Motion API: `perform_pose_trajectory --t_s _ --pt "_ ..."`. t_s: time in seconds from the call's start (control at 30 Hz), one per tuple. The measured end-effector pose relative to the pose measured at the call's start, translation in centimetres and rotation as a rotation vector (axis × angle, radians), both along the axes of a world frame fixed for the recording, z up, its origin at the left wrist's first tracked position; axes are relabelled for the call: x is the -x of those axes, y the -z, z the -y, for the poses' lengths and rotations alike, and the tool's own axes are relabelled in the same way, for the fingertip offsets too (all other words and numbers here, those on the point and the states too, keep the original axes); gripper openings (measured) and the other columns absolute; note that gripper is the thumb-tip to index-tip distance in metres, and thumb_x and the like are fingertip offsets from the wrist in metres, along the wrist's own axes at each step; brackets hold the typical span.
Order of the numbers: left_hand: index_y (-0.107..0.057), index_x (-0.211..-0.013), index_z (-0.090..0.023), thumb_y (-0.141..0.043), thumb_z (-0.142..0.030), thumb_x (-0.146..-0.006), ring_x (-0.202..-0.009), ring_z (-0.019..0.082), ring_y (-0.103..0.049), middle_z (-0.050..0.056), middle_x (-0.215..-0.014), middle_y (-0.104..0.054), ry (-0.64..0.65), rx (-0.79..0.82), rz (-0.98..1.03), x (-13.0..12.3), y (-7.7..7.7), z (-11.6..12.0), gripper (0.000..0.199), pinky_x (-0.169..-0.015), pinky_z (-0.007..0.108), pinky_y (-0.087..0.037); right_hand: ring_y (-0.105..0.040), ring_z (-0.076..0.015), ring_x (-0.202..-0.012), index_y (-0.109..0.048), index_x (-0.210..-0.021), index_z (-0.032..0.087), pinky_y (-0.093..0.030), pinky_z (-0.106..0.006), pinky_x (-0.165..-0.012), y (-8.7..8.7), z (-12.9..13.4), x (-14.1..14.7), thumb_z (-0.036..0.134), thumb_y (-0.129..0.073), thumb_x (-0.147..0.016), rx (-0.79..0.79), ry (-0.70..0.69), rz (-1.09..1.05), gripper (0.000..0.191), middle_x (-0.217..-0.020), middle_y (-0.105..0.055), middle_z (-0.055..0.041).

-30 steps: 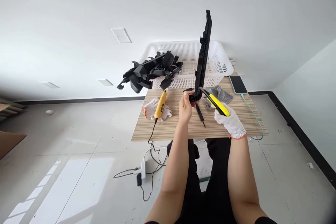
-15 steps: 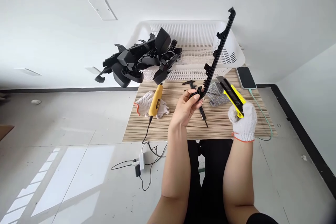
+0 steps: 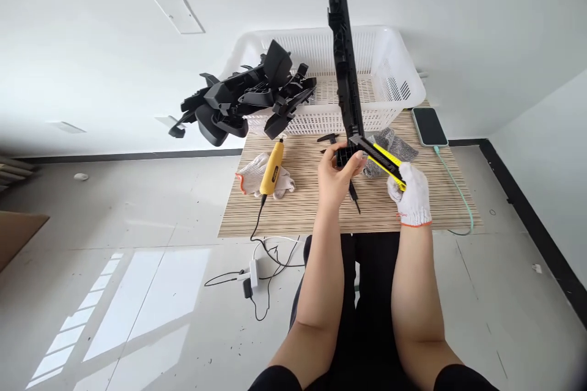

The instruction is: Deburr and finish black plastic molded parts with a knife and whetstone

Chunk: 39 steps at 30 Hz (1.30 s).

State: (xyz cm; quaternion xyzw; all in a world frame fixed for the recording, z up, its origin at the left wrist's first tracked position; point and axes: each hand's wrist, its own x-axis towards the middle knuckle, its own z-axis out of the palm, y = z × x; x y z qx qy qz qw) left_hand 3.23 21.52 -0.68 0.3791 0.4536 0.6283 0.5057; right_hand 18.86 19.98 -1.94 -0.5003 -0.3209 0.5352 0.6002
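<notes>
My bare left hand (image 3: pixel 338 174) grips the lower end of a long black plastic trim piece (image 3: pixel 345 61), which stands nearly upright and runs past the top of the view. A white knitted glove covers my right hand (image 3: pixel 413 192), closed around a yellow and black utility knife (image 3: pixel 385 160). The knife's blade end lies at the trim piece's lower end, close to my left fingers; whether it touches cannot be made out. Behind my left hand, a black caliper (image 3: pixel 353 190) lies on the table, partly hidden. A grey cloth (image 3: pixel 398 145) is behind the knife.
A white plastic basket (image 3: pixel 385 107) stands at the table's back, black plastic parts (image 3: pixel 243 98) heaped over its left side. A yellow corded tool (image 3: pixel 273 168) rests on a white glove (image 3: pixel 251 176). A phone (image 3: pixel 430 126) with a green cable sits right. Cords and a power strip (image 3: pixel 254 273) lie on the floor.
The trim piece has turned from a rightward slant to nearly upright, its wider face now showing. My right hand has brought the knife left, up to the piece's lower end.
</notes>
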Motion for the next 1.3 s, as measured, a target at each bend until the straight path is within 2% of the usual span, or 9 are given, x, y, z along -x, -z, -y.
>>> perform_pose_trajectory --t_s 0.17,0.47,0.63,0.77,0.93,1.0,1.07,1.17,1.3 --pt "-0.056 -0.114 -0.025 -0.074 -0.057 -0.085 -0.061 0.015 -0.071 -0.002 -0.07 -0.068 0.026 0.025 0.058 0.0 0.2 -0.8 0.047 -0.058 0.026 -0.058 -0.038 -0.0053 -0.036 -0.046 -0.063 0.022 -0.024 -0.017 -0.033 -0.2 0.2 -0.6 0.054 -0.081 -0.064 0.107 0.006 -0.025 0.048 -0.047 -0.046 0.0056" --pt "-0.056 -0.099 -0.024 -0.043 -0.085 -0.085 -0.058 0.01 -0.053 0.0 -0.075 -0.055 -0.172 -0.118 -0.043 0.3 0.4 -1.0 0.064 -0.053 0.024 -0.044 -0.047 -0.006 -0.043 -0.059 -0.068 0.019 -0.038 -0.015 -0.038 -0.7 1.3 -0.9 0.043 -0.081 -0.062 0.128 0.024 0.022 0.033 -0.052 -0.049 0.0048" --pt "-0.054 -0.101 -0.024 -0.043 -0.091 -0.079 -0.065 0.012 -0.054 0.003 -0.086 -0.056 -0.104 -0.189 -0.103 0.9 1.1 -0.8 0.071 -0.059 0.026 -0.045 -0.048 -0.0056 -0.044 -0.07 -0.079 0.018 -0.039 -0.016 -0.04 -1.0 1.4 0.0 0.037 -0.08 -0.065 0.089 0.021 0.051 0.026 -0.057 -0.054 0.0037" --pt "-0.05 -0.109 -0.025 -0.063 -0.079 -0.079 -0.07 0.012 -0.056 0.002 -0.09 -0.058 0.051 -0.211 -0.252 1.8 1.4 -0.6 0.063 -0.066 0.026 -0.047 -0.043 -0.0053 -0.041 -0.072 -0.083 0.018 -0.03 -0.015 -0.035 -1.1 1.4 0.0 0.039 -0.077 -0.071 0.014 0.124 0.075 0.025 -0.053 -0.049 0.0054" --pt "-0.054 -0.111 -0.025 -0.078 -0.063 -0.077 -0.087 0.018 -0.066 0.004 -0.099 -0.067 0.206 -0.189 -0.372 2.6 0.7 0.1 0.057 -0.078 0.03 -0.053 -0.045 -0.006 -0.04 -0.061 -0.069 0.019 -0.035 -0.016 -0.036 -1.3 1.5 -1.7 0.035 -0.079 -0.065 0.08 0.134 0.086 0.024 -0.05 -0.047 0.0059" --pt "-0.06 -0.109 -0.024 -0.08 -0.052 -0.081 -0.095 0.02 -0.069 0.006 -0.106 -0.071 0.203 -0.206 -0.415 2.8 0.7 0.2 0.045 -0.081 0.031 -0.054 -0.043 -0.0055 -0.038 -0.051 -0.062 0.021 -0.03 -0.014 -0.033 -1.3 1.6 -2.5 0.039 -0.076 -0.068 0.043 0.227 0.063 0.031 -0.048 -0.045 0.0061" --pt "-0.064 -0.108 -0.024 -0.081 -0.041 -0.081 -0.098 0.021 -0.07 0.006 -0.107 -0.073 0.167 -0.21 -0.429 3.0 0.9 0.1 0.037 -0.083 0.031 -0.055 -0.04 -0.005 -0.036 -0.045 -0.058 0.021 -0.028 -0.015 -0.032 -1.3 1.7 -2.9 0.041 -0.075 -0.069 0.019 0.183 0.046 0.037 -0.047 -0.043 0.0059" --pt "-0.069 -0.106 -0.022 -0.081 -0.024 -0.077 -0.096 0.021 -0.071 0.005 -0.106 -0.076 0.088 -0.199 -0.438 3.1 1.5 -0.3 0.031 -0.085 0.032 -0.056 -0.042 -0.0057 -0.039 -0.055 -0.062 0.02 -0.035 -0.016 -0.035 -1.2 1.9 -2.8 0.037 -0.08 -0.063 0.061 0.006 0.076 0.031 -0.049 -0.047 0.0053" --pt "-0.073 -0.102 -0.021 -0.075 -0.01 -0.075 -0.095 0.02 -0.072 0.004 -0.106 -0.078 0.045 -0.188 -0.471 3.0 1.8 -0.7 0.03 -0.085 0.032 -0.056 -0.043 -0.0055 -0.041 -0.061 -0.066 0.019 -0.031 -0.015 -0.036 -1.1 1.8 -1.7 0.039 -0.076 -0.07 0.039 0.106 0.105 0.025 -0.049 -0.044 0.0061"
